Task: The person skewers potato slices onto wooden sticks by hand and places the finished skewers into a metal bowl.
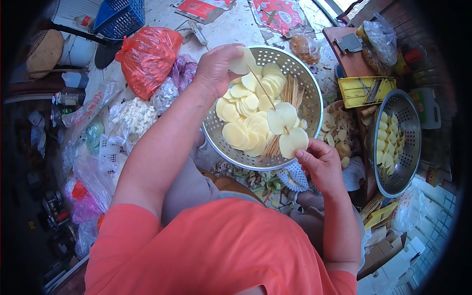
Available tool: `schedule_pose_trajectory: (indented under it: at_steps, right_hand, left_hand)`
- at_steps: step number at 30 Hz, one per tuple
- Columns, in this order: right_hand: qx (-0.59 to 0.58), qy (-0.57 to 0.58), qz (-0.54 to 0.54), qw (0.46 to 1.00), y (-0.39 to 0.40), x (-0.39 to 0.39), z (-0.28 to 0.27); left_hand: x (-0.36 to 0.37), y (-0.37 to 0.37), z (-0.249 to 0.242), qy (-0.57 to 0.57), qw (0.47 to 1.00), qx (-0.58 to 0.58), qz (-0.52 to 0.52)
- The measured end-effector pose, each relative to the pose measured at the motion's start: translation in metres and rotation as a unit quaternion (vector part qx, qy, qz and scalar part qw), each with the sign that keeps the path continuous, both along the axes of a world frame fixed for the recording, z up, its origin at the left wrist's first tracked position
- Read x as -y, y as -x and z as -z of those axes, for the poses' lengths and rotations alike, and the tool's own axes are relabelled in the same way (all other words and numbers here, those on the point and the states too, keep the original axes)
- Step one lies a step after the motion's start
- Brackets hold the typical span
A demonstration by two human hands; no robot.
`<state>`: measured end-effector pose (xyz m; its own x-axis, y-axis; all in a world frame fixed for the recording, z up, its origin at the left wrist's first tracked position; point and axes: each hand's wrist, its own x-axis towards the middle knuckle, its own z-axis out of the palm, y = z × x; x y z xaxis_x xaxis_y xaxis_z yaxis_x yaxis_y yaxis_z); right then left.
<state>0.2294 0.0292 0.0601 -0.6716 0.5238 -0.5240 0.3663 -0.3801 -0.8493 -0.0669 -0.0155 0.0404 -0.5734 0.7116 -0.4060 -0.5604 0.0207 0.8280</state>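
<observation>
A thin wooden skewer [262,87] slants over a perforated metal colander [314,105]. Pinched in my left hand [215,71] is a pale potato slice [242,61], which meets the skewer's upper end. Two more slices, an upper one [281,118] and a lower one [294,142], are threaded near its other end. My right hand [322,164] grips the edge of the lower slice between thumb and fingers. Beneath them, the colander holds a heap of loose potato slices [241,135] and bundles of bare skewers [294,91].
At right, a second colander [415,142] holds skewered slices. A yellow tray [366,92] lies beyond it. Left of my arm are a red plastic bag [150,59] and a bag of white pieces [132,118]. A blue basket [119,19] stands at the back left.
</observation>
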Motion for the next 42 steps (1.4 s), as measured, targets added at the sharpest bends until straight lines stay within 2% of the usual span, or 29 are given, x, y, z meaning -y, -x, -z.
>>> schedule_pose_trajectory:
  at_steps: [3,6,9,11,14,18,20,26,30,33,35,42]
  right_hand:
    - [0.005,0.001,0.0,1.0,0.0,-0.001,0.0]
    - [0.013,-0.004,-0.002,1.0,0.002,-0.002,-0.002]
    - [0.024,-0.008,-0.001,1.0,0.0,-0.004,0.001]
    - [0.027,-0.008,-0.001,1.0,0.0,-0.004,0.002]
    - [0.047,-0.021,0.01,0.999,0.0,-0.004,0.002]
    - [0.03,-0.04,0.021,0.999,0.002,-0.004,0.008]
    - [0.019,-0.041,0.024,0.999,0.002,-0.003,0.009]
    - [-0.005,-0.03,0.009,0.999,0.002,0.002,0.007]
    - [0.018,-0.044,0.003,0.999,0.004,0.003,0.007]
    - [0.02,-0.042,0.015,0.999,0.006,0.004,0.008]
    - [0.02,-0.041,0.023,0.999,0.008,0.002,0.009]
    - [0.022,-0.034,0.054,0.998,0.008,-0.006,0.008]
  left_hand:
    - [-0.001,-0.001,0.0,-0.018,0.999,0.017,0.022]
    - [-0.002,-0.003,-0.002,-0.001,1.0,0.005,-0.02]
    - [-0.003,-0.006,0.0,0.01,0.999,-0.032,0.013]
    - [0.0,-0.008,0.0,0.024,0.989,-0.13,0.06]
    - [0.002,-0.013,-0.003,0.03,0.984,-0.152,0.09]
    - [0.002,-0.022,-0.003,0.047,0.987,-0.106,0.112]
    - [0.0,-0.027,-0.004,0.06,0.993,-0.083,0.055]
    - [-0.002,-0.019,0.008,0.014,0.999,-0.01,0.034]
    - [-0.003,-0.02,0.003,0.031,0.998,-0.018,0.044]
    - [-0.001,-0.03,0.001,0.063,0.993,-0.021,0.097]
    - [-0.001,-0.041,0.002,0.097,0.975,-0.021,0.199]
    - [-0.004,-0.04,0.011,0.082,0.977,-0.037,0.193]
